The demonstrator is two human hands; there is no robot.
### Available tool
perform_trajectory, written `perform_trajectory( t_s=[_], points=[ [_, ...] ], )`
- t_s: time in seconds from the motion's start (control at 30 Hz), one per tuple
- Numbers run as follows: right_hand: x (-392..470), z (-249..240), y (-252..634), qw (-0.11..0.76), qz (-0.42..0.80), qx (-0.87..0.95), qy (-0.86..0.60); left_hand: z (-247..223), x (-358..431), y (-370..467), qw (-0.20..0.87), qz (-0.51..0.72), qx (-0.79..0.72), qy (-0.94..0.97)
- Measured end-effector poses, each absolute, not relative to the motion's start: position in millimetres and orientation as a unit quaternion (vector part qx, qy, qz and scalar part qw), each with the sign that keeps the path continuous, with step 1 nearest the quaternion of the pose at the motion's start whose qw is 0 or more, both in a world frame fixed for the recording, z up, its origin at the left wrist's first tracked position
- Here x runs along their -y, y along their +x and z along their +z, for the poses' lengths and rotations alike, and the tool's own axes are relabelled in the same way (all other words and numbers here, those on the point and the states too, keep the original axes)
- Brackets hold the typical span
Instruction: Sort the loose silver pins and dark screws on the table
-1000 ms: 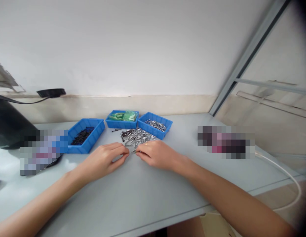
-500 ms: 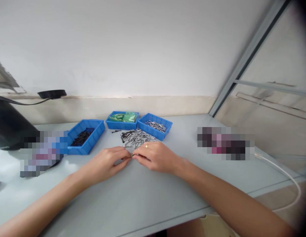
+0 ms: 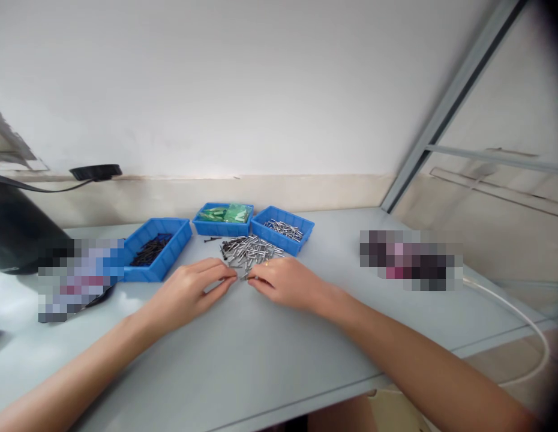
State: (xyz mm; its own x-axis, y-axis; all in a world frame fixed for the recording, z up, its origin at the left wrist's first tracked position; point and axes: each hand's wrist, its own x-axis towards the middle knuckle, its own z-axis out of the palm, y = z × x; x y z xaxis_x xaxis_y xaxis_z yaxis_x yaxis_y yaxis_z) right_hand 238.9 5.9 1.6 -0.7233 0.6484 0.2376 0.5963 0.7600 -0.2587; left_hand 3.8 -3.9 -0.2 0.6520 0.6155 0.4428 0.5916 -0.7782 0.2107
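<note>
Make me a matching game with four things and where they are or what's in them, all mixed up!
1. left tray
2. middle tray
3. pile
4. ring

A. on the right hand
B. holds green bags
C. loose on the table
D. holds dark pieces

Pairs: 1-D, 2-B, 3-C, 4-A

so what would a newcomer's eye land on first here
Probably the three bright blue bins towards the back of the table. Next, the pile of mostly silvery fasteners in front of the middle and right ones, with the left hand and right hand close together at its near edge.
</note>
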Motion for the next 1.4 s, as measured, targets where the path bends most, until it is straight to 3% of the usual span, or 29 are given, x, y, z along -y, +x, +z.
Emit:
perform_trajectory(
  t_s=[0.23,1.4],
  points=[
    [-5.9,0.3,239.9,0.14,0.089,0.934,-0.316,2.7,4.7,6.3,-0.003,0.246,-0.28,0.928],
    [-6.8,0.8,241.0,0.151,0.082,0.935,-0.31,2.3,3.0,4.1,-0.003,0.233,-0.294,0.927]
  ],
)
